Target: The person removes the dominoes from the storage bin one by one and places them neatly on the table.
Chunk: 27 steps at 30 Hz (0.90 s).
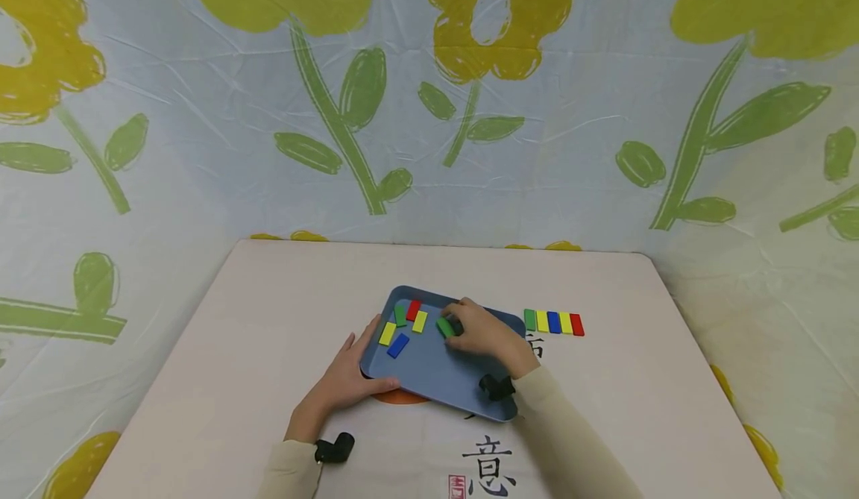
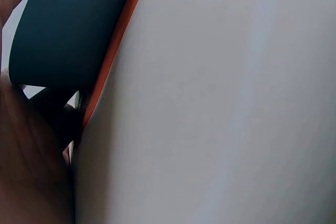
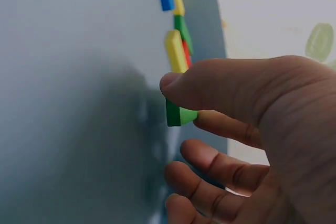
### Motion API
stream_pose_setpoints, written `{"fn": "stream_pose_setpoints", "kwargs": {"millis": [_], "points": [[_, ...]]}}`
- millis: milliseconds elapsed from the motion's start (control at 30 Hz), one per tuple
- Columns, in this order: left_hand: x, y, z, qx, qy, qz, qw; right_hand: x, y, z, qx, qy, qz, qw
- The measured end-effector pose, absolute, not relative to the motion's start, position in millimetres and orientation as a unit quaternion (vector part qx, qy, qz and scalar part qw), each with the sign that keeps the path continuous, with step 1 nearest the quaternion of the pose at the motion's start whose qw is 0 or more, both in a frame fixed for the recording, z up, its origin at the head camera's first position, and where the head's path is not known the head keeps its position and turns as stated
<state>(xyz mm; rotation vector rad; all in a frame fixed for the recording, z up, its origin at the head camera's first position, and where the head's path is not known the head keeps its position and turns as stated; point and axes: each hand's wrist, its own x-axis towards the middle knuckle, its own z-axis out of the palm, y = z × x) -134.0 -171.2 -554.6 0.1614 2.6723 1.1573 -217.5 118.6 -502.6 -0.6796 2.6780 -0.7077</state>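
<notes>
We wear long cream sleeves [image 1: 570, 439] on both arms, near the blue tray [image 1: 429, 368]. A small black camera unit [image 1: 333, 449] sits strapped at each wrist; our hands are bare.

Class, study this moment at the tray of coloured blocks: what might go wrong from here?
1. The right hand pinches the green block only by its end between thumb and finger; it might slip and drop onto the blue tray.
2. Loose blocks, such as the yellow block, lie close by, so the hand may knock them.
3. The left hand holds the tray's edge; a nudge may slide the blocks.
</notes>
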Motion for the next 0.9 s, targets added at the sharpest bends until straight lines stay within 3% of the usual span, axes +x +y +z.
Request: {"fn": "stream_pose_setpoints", "kwargs": {"millis": [533, 900], "points": [[-135.0, -172.2, -556.2, 0.048, 0.908, 0.398, 0.122, -220.1, 195.9, -469.3, -0.202, 0.936, -0.268, 0.107], [-134.8, -171.9, -554.9, 0.048, 0.908, 0.397, 0.123, -218.9, 260.8, -470.9, -0.166, 0.942, -0.279, 0.080]]}}
